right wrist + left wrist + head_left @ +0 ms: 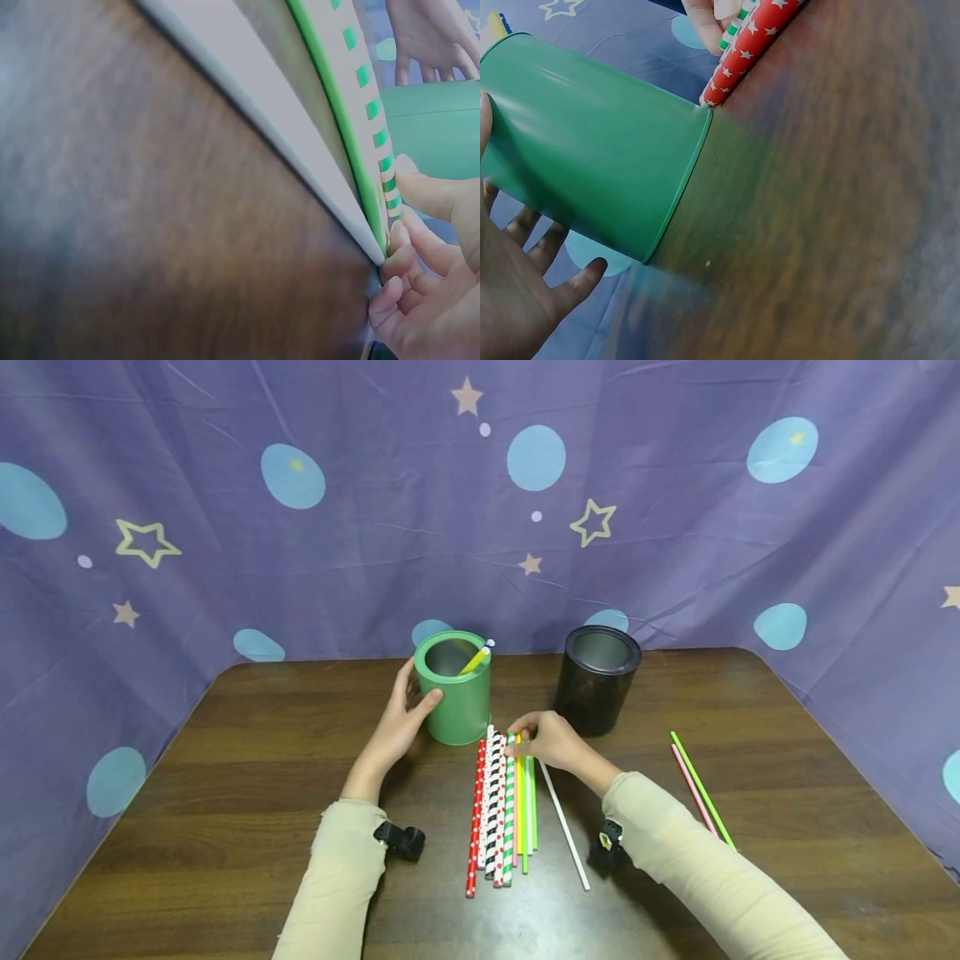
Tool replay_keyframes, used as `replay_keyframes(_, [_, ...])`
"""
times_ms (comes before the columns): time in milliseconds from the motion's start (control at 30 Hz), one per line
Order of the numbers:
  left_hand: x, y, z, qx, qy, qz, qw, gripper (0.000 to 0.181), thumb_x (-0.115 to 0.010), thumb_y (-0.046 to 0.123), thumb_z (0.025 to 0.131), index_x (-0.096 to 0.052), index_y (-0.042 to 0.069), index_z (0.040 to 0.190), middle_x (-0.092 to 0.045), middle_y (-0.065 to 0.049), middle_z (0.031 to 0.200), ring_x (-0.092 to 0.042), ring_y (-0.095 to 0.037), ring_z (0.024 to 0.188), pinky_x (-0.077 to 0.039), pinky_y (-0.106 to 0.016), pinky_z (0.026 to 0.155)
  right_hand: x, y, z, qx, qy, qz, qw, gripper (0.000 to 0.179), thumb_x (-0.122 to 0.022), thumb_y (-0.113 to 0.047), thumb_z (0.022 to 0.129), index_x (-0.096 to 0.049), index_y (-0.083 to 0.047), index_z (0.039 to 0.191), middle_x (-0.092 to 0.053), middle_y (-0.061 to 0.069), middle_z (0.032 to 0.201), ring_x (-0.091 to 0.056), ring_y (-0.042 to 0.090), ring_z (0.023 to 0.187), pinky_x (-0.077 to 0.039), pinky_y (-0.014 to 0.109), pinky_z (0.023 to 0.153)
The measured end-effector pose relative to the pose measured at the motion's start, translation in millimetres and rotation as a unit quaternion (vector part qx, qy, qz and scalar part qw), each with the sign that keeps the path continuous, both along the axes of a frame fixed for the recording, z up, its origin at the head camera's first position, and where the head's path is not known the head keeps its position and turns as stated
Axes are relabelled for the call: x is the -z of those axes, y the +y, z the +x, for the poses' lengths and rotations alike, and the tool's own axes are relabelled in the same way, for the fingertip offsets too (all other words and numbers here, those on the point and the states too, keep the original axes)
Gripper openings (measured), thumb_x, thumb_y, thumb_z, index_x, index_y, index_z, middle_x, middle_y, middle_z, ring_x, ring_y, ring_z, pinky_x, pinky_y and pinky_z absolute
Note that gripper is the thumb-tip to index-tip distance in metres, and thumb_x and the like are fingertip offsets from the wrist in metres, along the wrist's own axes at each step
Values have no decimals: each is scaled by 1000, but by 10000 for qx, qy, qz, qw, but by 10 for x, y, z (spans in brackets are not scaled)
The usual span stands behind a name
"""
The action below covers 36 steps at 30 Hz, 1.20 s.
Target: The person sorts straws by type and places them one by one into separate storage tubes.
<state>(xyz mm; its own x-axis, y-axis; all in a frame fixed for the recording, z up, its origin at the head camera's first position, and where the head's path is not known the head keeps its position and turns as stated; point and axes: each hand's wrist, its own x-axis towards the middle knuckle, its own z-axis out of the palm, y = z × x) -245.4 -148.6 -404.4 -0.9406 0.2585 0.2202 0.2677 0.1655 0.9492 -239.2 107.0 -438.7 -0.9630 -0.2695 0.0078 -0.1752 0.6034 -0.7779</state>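
Observation:
My left hand holds the left side of a green can, thumb in front and fingers spread behind. A yellow straw and a blue-tipped one lean out of the can's mouth. Before the can lies a row of several straws: a red one with white stars, patterned white ones, yellow and green ones. My right hand pinches the far end of a green-and-white striped straw between thumb and finger. Beside its curled fingers, a plain green straw and a white straw end.
A black can stands upright at the back, right of the green one. On the right side of the wooden table, a pink straw and a light green straw lie together. A purple patterned curtain hangs behind.

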Motion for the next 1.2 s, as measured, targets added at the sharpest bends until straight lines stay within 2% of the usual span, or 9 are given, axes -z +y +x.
replay_keyframes(200, [21, -16, -1, -17, 40, -10, 10000, 69, -52, 13, 103, -10, 7, 158, -19, -22, 159, -20, -38, 146, -19, -54, 118, -13, 24, 6, 56, 134, -290, 9995, 25, -82, -13, 80, -73, -1, 100, -65, 3, 82, -58, 17, 79, -47, 28, 70])
replay_keyframes(467, [297, -48, -223, -143, 159, 57, 9998, 70, -54, 17, 103, -13, 17, 159, -22, -16, 160, -21, -35, 146, -20, -51, 118, -89, 76, -35, 277, -235, -963, 9947, 33, -78, -11, 86, -67, 4, 113, -72, 12, 92, -67, 23, 86, -54, 35, 78])
replay_keyframes(567, [309, -41, -235, -138, 275, 78, 9995, 69, -54, 19, 103, -15, 18, 159, -23, -16, 159, -23, -34, 145, -21, -52, 118, -132, 102, -25, 335, -298, -1273, 9909, 35, -75, -11, 88, -64, 6, 117, -72, 12, 91, -67, 24, 81, -53, 34, 71])
replay_keyframes(633, [230, -27, -181, -101, 234, 80, 9996, 69, -54, 18, 103, -14, 16, 159, -23, -17, 159, -23, -36, 145, -21, -52, 118, -168, 116, -8, 413, -284, -1462, 9880, 35, -74, -10, 89, -63, 7, 117, -73, 11, 90, -67, 27, 77, -51, 31, 63])
replay_keyframes(733, [224, -26, -174, -105, 177, 29, 9998, 69, -53, 19, 103, -14, 16, 159, -23, -17, 159, -23, -35, 146, -21, -51, 118, -226, 125, 16, 549, -251, -1680, 9839, 34, -73, -8, 88, -62, 8, 116, -73, 11, 88, -66, 29, 71, -46, 27, 56])
replay_keyframes(800, [215, -28, -177, -114, 90, 40, 9999, 69, -54, 16, 103, -13, 13, 159, -21, -19, 159, -21, -37, 146, -20, -52, 118, -269, 128, 26, 637, -220, -1819, 9810, 34, -73, -7, 88, -63, 9, 115, -72, 8, 85, -64, 27, 68, -45, 25, 55])
replay_keyframes(867, [288, -43, -232, -126, 97, 66, 9999, 70, -54, 16, 103, -12, 13, 159, -20, -19, 160, -20, -37, 146, -19, -53, 118, -311, 134, 32, 718, -203, -1947, 9780, 33, -73, -7, 87, -63, 8, 115, -70, 4, 81, -61, 22, 65, -45, 25, 55])
replay_keyframes(967, [282, -45, -227, -99, 80, 119, 9998, 71, -54, 14, 103, -11, 11, 159, -18, -21, 160, -18, -39, 146, -17, -54, 119, -385, 151, 52, 792, -134, -2109, 9742, 32, -73, -9, 88, -64, 6, 115, -68, -1, 78, -58, 19, 64, -46, 25, 57])
replay_keyframes(1200, [299, -46, -214, -144, 207, 25, 9997, 70, -55, 21, 103, -13, 18, 159, -21, -15, 160, -21, -34, 146, -21, -51, 118, -612, 189, 126, 881, 95, -2294, 9693, 32, -71, -12, 91, -64, 2, 118, -70, -5, 84, -56, 13, 65, -47, 24, 59])
